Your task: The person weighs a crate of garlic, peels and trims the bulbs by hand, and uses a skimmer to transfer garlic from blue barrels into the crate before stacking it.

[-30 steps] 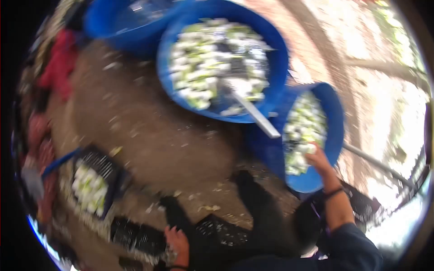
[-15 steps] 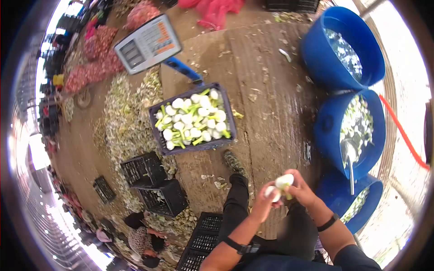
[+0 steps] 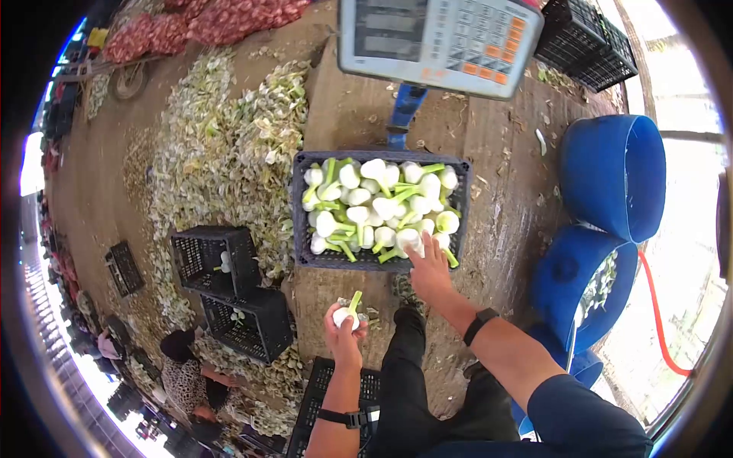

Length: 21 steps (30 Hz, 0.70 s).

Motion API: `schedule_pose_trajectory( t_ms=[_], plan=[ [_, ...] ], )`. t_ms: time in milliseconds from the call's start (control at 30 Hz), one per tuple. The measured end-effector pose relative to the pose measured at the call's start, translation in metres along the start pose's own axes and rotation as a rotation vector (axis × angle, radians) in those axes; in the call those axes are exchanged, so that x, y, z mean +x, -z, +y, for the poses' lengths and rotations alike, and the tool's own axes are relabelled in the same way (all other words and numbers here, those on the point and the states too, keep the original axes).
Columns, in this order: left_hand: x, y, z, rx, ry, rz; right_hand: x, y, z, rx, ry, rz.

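1. Head view: the left hand (image 3: 345, 340) is curled round one bulb (image 3: 345, 317), fingers and thumb closed on it, with its green stem sticking up past the fingertips.
2. Over the near side of the crate (image 3: 382, 264), the right hand (image 3: 431, 276) reaches down, fingers partly spread, to a white bulb (image 3: 408, 240). Whether it grips that one or only touches it, I cannot tell.
3. Other bulbs (image 3: 359, 196) lie heaped inside, stems pointing every way. Beyond the far rim stand a blue post (image 3: 407, 111) and a scale display (image 3: 443, 46).
4. The step in hand looks like setting or picking a bulb at the heap's near edge; which of these is unclear.
5. Any next move there calls for a light fingertip hold, clear of neighbouring stems, while the left keeps its bulb apart from the crate.
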<state>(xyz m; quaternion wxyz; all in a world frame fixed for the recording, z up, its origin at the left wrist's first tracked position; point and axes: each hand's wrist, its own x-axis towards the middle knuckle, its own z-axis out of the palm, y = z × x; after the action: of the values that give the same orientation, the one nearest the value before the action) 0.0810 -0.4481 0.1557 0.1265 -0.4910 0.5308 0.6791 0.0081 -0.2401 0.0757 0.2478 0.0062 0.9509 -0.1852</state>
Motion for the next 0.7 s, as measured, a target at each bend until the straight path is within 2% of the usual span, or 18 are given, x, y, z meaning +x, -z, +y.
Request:
schedule_pose_trajectory(
  t_ms=[67,133,200,233,300,333,400,433,467,533,567,600,700],
  plan=[
    [0.017,-0.001,0.001,-0.043,0.03,-0.005,-0.007,0.0,0.0,0.086,0.035,-0.007],
    [0.027,-0.007,-0.002,-0.039,-0.023,-0.048,-0.03,0.0,0.011,0.169,0.062,-0.015],
    [0.042,-0.013,-0.006,0.027,0.005,-0.052,-0.058,0.002,0.026,0.226,0.051,-0.096],
    [0.05,-0.017,-0.009,0.119,-0.074,-0.05,-0.071,0.007,0.032,0.244,0.048,-0.122],
    [0.068,-0.027,-0.007,0.292,-0.272,-0.072,-0.102,0.018,0.045,0.292,-0.113,-0.263],
    [0.074,-0.031,-0.001,0.292,-0.27,-0.073,-0.117,0.023,0.051,0.291,-0.115,-0.264],
    [0.084,-0.05,0.019,0.786,-0.717,-0.161,-0.136,0.031,0.073,0.338,-0.245,-0.245],
    [0.086,-0.06,0.03,0.829,-0.592,-0.2,-0.145,0.032,0.085,0.334,-0.245,-0.243],
    [0.097,-0.061,0.027,0.827,-0.592,-0.202,-0.154,0.031,0.095,0.326,-0.265,-0.244],
    [0.12,-0.06,0.022,1.25,-0.764,-0.175,-0.172,0.025,0.12,0.319,-0.291,-0.246],
    [0.123,-0.061,0.022,1.176,-0.64,-0.145,-0.183,0.021,0.132,0.312,-0.325,-0.221],
    [0.126,-0.059,0.02,1.174,-0.639,-0.157,-0.193,0.02,0.142,0.301,-0.358,-0.192],
    [0.127,-0.053,0.019,1.229,-0.636,0.02,-0.21,0.037,0.15,0.386,-0.488,-0.2]
  ],
)
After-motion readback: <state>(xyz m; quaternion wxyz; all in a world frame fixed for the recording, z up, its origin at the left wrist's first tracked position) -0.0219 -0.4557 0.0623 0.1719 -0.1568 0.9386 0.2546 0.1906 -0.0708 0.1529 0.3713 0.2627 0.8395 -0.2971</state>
